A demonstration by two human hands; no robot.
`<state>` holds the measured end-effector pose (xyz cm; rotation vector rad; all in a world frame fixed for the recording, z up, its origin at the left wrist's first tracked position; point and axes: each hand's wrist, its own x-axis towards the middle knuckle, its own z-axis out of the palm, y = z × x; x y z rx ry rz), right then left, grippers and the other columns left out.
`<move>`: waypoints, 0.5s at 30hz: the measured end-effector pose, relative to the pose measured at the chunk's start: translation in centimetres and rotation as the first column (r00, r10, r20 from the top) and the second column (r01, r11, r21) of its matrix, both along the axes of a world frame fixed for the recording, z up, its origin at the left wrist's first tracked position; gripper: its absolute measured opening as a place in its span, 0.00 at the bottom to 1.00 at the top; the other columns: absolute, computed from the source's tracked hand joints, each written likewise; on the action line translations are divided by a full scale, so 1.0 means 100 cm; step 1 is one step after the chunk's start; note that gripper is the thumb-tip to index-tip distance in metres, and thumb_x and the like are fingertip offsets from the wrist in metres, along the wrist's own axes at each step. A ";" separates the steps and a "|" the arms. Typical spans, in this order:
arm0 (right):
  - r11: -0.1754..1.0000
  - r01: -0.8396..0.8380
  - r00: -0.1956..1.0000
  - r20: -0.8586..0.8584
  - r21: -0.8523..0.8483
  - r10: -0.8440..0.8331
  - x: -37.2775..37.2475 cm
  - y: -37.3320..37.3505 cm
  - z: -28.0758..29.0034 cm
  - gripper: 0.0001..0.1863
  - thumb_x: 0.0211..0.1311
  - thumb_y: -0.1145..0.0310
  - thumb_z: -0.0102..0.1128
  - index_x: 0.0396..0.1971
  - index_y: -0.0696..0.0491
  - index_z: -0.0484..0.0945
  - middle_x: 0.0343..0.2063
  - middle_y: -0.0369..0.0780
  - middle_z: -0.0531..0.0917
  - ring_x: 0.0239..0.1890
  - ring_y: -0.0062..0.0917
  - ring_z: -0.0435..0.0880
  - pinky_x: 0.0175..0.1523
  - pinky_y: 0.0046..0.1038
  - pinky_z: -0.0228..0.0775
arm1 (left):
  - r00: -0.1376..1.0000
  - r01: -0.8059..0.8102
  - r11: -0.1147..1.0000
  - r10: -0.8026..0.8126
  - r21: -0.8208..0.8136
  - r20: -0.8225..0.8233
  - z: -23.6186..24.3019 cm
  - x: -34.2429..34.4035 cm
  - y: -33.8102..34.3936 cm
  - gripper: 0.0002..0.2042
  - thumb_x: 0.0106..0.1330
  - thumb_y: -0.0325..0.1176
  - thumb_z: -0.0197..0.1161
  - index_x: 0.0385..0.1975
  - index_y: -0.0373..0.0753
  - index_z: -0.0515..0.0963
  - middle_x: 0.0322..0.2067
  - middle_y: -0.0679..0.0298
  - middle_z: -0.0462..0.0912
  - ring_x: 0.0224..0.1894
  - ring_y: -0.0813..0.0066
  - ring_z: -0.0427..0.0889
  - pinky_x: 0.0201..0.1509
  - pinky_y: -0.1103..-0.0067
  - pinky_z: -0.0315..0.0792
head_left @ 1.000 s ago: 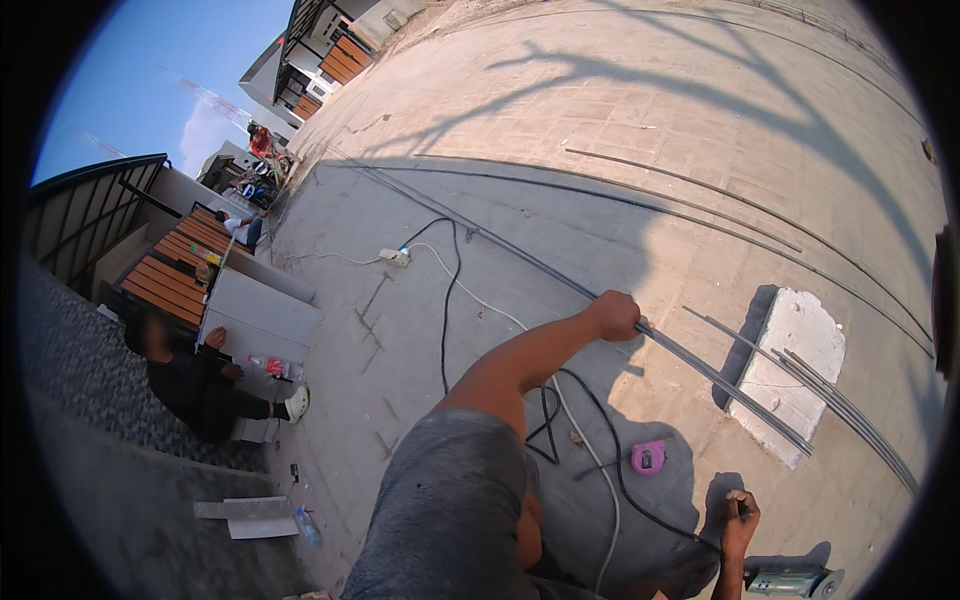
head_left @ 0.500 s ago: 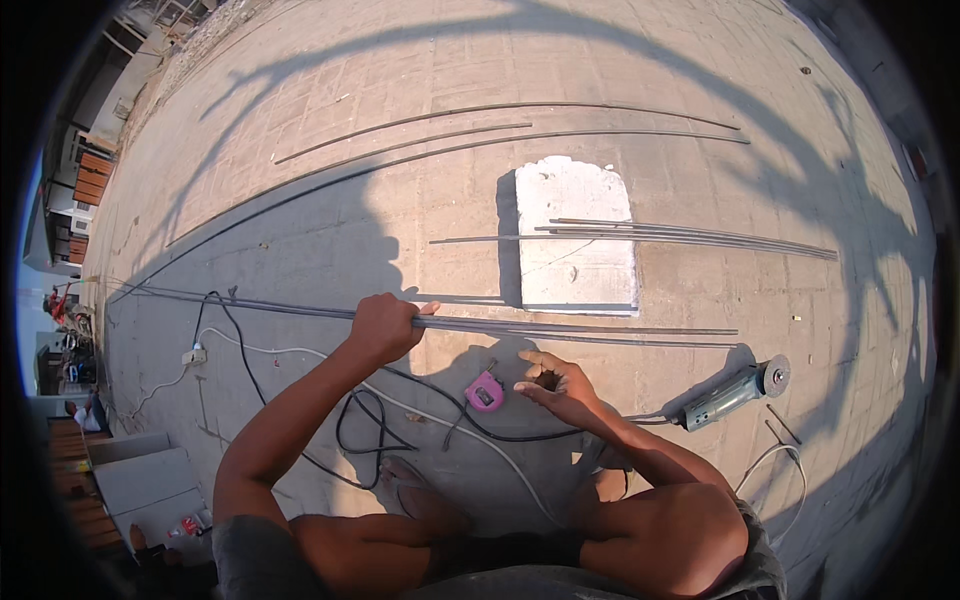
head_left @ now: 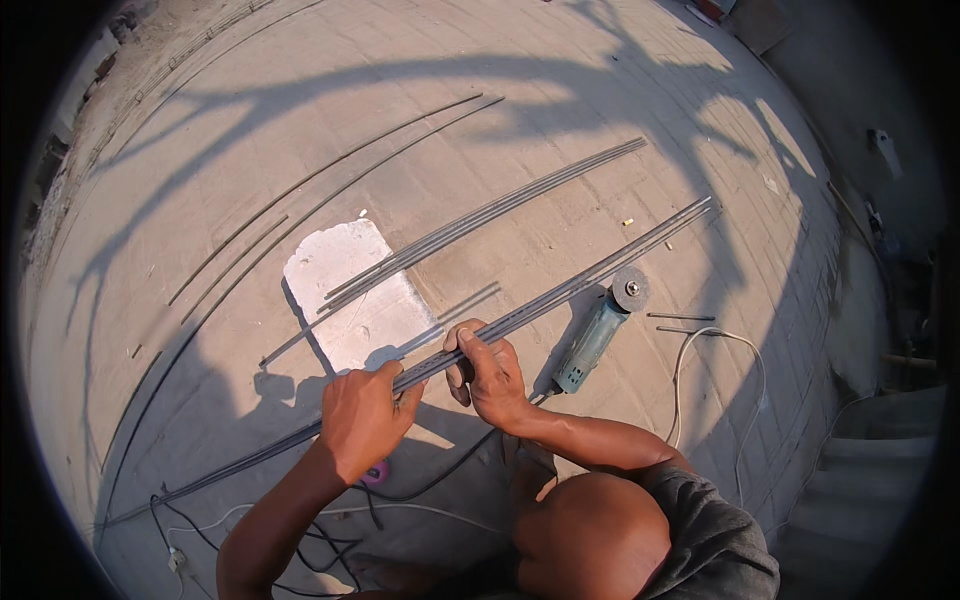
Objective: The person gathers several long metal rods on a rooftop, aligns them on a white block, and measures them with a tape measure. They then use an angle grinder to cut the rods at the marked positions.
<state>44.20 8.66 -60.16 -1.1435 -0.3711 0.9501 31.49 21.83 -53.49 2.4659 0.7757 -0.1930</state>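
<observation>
A bundle of long thin steel rods (head_left: 560, 293) slants from lower left to upper right, lifted in front of me. My left hand (head_left: 368, 420) is closed around it. A little further up the bundle, my right hand (head_left: 490, 378) grips it too, thumb on top and fingers curled beneath. Just beyond my hands a rough white block (head_left: 345, 255) lies on the ground, with several more rods (head_left: 490, 224) resting across it. A blue-green angle grinder (head_left: 592, 345) sits right of my right hand, its disc (head_left: 630, 290) pointing away. Partly hidden below my left wrist is a pink tape measure (head_left: 375, 472).
Further off, long single rods (head_left: 440, 109) lie on the paved ground. Two short rod pieces (head_left: 682, 317) are right of the grinder, near a looped pale cable (head_left: 688, 350). Black cord (head_left: 440, 484) trails by my feet. Steps (head_left: 880, 470) rise at the right.
My right hand, empty before, has closed on the rods. My left hand keeps its hold. The view has turned right, and the bundle's far end now points up and away.
</observation>
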 end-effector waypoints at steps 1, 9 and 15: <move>1.000 0.011 1.000 -0.009 -0.013 -0.011 0.016 0.000 0.016 0.17 0.80 0.55 0.45 0.38 0.54 0.73 0.15 0.35 0.72 0.11 0.17 0.65 0.17 0.22 0.57 | 0.999 0.006 1.000 -0.006 -0.011 0.031 0.011 0.006 0.002 0.16 0.63 0.43 0.71 0.30 0.34 0.82 0.23 0.49 0.84 0.29 0.47 0.85 0.36 0.62 0.77; 0.936 0.350 0.935 0.045 0.030 -0.351 0.150 -0.025 0.064 0.13 0.75 0.56 0.52 0.34 0.50 0.75 0.11 0.31 0.68 0.08 0.15 0.60 0.14 0.20 0.49 | 0.962 -0.134 0.987 0.107 -0.094 -0.250 0.011 -0.085 0.086 0.20 0.53 0.46 0.80 0.27 0.35 0.80 0.21 0.57 0.82 0.24 0.66 0.81 0.34 0.69 0.75; 0.902 0.430 0.900 0.099 -0.043 -0.424 0.247 -0.015 0.009 0.13 0.76 0.59 0.51 0.33 0.49 0.77 0.11 0.30 0.66 0.09 0.14 0.60 0.14 0.20 0.49 | 0.925 -0.275 0.961 0.269 0.015 -0.269 -0.090 -0.245 0.163 0.21 0.54 0.49 0.77 0.21 0.34 0.81 0.17 0.56 0.78 0.20 0.61 0.79 0.30 0.67 0.72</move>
